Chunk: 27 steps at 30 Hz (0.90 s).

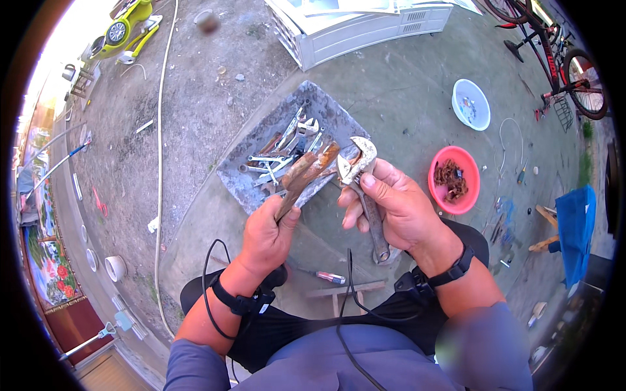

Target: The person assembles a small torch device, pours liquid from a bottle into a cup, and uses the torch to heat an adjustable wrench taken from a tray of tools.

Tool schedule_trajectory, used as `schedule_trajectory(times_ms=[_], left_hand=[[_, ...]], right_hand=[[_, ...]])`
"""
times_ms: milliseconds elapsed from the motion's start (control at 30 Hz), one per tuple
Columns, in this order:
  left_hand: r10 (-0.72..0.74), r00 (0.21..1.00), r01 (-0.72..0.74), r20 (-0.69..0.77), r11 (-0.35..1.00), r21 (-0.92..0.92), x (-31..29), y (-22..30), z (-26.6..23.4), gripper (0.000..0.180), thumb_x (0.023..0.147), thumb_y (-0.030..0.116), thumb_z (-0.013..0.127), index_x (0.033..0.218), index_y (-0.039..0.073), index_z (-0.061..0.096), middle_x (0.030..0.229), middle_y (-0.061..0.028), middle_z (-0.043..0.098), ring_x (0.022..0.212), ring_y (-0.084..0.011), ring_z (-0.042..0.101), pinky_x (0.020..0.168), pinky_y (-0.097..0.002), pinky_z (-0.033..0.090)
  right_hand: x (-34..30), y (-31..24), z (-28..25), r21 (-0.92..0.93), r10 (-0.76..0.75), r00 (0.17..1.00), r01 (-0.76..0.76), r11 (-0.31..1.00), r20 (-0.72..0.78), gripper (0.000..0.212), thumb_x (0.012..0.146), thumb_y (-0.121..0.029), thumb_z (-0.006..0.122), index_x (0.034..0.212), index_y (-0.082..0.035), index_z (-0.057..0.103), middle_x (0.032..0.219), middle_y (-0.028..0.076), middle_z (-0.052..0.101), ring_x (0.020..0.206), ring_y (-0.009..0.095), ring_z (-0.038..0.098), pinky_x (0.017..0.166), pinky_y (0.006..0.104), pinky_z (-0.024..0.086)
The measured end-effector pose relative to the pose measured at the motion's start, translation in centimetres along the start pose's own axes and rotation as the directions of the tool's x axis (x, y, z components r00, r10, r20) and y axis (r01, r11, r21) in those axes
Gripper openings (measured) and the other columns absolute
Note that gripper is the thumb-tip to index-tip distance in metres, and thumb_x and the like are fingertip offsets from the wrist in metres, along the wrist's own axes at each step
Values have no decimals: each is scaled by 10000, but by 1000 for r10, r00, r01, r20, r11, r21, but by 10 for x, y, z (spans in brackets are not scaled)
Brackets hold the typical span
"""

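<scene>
My left hand [266,238] is closed around the lower end of a rusty brown tool [305,174] with a forked, blunt upper part; its exact kind is unclear. In my right hand [407,212] is an adjustable wrench [373,212], its pale, worn jaw up and its darker handle slanting down past the palm. The two tools are close together, over the near side of a grey rectangular tub [338,112]. Inside that tub lie several loose wrenches [277,158] and other metal tools, partly covered by the rusty tool.
To the right stand a pink basin [475,171] with rusty bits and a pale blue basin [483,107] with small parts. A screwdriver [330,277] lies near my knees. A white cabinet [365,42] is ahead, a bicycle [554,65] far right, a hose [160,150] left.
</scene>
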<state>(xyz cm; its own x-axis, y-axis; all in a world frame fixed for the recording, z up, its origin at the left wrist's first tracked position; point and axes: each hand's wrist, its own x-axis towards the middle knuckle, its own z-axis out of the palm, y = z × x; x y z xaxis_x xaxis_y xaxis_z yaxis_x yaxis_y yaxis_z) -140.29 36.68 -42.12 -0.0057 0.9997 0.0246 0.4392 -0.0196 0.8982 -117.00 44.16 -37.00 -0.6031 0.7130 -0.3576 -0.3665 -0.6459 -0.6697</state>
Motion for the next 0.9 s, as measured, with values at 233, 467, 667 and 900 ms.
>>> schedule_trajectory(times_ms=[233, 467, 667, 900], left_hand=[[29, 999, -30, 29, 998, 46, 0, 2, 5, 169, 953, 178, 632, 907, 28, 567, 714, -102, 523, 615, -269, 514, 581, -350, 434], [62, 998, -63, 24, 996, 57, -2, 2, 8, 151, 939, 156, 643, 881, 36, 572, 706, -96, 515, 607, -258, 529, 564, -352, 426], [143, 990, -142, -18, 989, 38, -1, 8, 8, 136, 925, 129, 655, 867, 40, 571, 699, -91, 510, 594, -258, 519, 555, -348, 422], [230, 973, -225, -33, 968, 106, 4, 13, 1, 109, 913, 103, 650, 859, 39, 580, 715, -103, 517, 606, -268, 530, 557, -348, 422]], right_hand=[[0, 3, -3, -21, -26, 999, 26, 999, -20, 218, 1020, -249, 522, 1120, -60, 560, 902, 57, 681, 682, 146, 672, 559, 234, 468], [0, 1, 2, 0, -44, 998, 44, 999, -34, 210, 1032, -234, 496, 1096, -38, 536, 839, 73, 664, 592, 127, 651, 481, 197, 470], [-1, 1, 2, 12, -30, 999, 30, 999, -38, 205, 1029, -242, 503, 1090, -49, 535, 826, 72, 658, 569, 129, 632, 482, 204, 471], [-1, 4, 5, 66, -15, 998, 19, 998, -66, 216, 1027, -259, 506, 1105, -59, 525, 787, 67, 636, 543, 138, 609, 488, 226, 477]])
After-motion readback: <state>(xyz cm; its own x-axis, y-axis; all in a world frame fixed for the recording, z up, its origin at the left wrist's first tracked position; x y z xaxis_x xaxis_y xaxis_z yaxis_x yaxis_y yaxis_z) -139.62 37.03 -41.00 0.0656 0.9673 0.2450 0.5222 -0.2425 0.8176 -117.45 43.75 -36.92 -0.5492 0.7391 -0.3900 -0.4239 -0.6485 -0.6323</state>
